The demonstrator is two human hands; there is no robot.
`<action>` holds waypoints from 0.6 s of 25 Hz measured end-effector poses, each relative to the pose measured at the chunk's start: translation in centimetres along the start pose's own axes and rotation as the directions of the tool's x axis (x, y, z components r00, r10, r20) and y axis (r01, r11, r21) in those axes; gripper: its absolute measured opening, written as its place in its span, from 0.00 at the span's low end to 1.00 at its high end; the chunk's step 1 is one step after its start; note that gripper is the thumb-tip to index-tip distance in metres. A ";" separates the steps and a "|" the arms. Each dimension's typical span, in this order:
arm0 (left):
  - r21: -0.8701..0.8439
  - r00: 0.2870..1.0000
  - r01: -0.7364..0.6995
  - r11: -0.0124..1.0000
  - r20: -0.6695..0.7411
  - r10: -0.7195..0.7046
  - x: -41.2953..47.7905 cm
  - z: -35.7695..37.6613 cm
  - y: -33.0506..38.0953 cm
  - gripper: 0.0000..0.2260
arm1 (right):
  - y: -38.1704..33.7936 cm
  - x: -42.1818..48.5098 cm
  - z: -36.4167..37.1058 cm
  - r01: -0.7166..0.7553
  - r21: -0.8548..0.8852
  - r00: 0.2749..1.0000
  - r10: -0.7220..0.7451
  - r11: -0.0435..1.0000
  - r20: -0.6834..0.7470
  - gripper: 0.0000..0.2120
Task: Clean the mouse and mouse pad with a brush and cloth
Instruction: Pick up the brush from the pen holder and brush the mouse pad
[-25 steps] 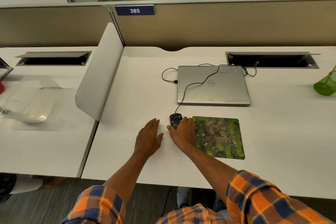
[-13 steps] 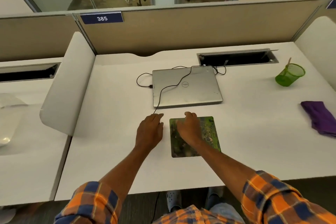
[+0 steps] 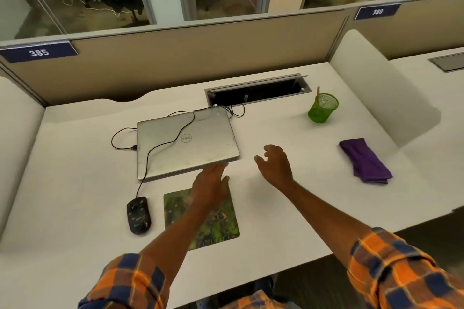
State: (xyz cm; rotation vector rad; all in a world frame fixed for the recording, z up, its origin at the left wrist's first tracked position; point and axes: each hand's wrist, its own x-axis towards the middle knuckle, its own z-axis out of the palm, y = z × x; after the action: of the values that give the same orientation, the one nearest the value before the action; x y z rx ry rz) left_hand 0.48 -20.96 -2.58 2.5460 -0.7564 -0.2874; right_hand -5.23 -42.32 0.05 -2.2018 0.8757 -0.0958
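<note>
A black wired mouse lies on the white desk, just left of a green patterned mouse pad. My left hand hovers flat and empty over the pad's far edge, its forearm hiding the pad's middle. My right hand is raised over bare desk right of the laptop, fingers spread, holding nothing. A folded purple cloth lies at the right. A green mesh cup at the back right holds a wooden handle, possibly the brush.
A closed silver laptop sits behind the pad, with the mouse cable running across its lid. A cable slot is open in the desk's back. White dividers bound the desk on both sides.
The view swung right. The mouse now lies uncovered left of the pad. My left hand shifted from the mouse side onto the pad's far edge; my right hand left the pad and moved right.
</note>
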 end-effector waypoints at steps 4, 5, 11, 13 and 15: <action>-0.029 0.999 -0.038 0.999 0.027 0.039 3.6 3.1 5.1 0.22 | 3.7 5.5 -6.6 -0.009 -0.023 0.998 0.008 1.000 -0.055 0.23; -0.031 0.999 -0.037 0.999 0.030 0.038 4.4 4.0 6.3 0.22 | 4.6 7.0 -8.3 -0.005 -0.029 0.998 0.002 1.000 -0.070 0.23; -0.008 0.999 -0.019 1.000 0.033 0.019 7.5 7.7 10.7 0.22 | 7.0 16.4 -16.1 0.029 -0.074 0.992 -0.038 0.997 -0.123 0.22; -0.010 0.999 0.003 1.000 0.040 -0.002 8.1 8.4 11.3 0.22 | 7.0 19.5 -17.8 0.065 -0.193 0.991 -0.086 0.979 -0.103 0.23; -0.009 0.998 0.030 1.000 0.047 -0.030 8.4 9.0 11.6 0.23 | 6.7 22.1 -19.4 0.110 -0.327 0.992 -0.124 0.939 -0.021 0.32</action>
State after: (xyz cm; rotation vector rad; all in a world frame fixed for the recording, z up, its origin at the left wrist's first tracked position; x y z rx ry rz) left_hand -0.81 -37.63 -5.23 2.5508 -0.7329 -0.3610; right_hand 1.67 -71.26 5.14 -2.5693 0.8293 -0.0571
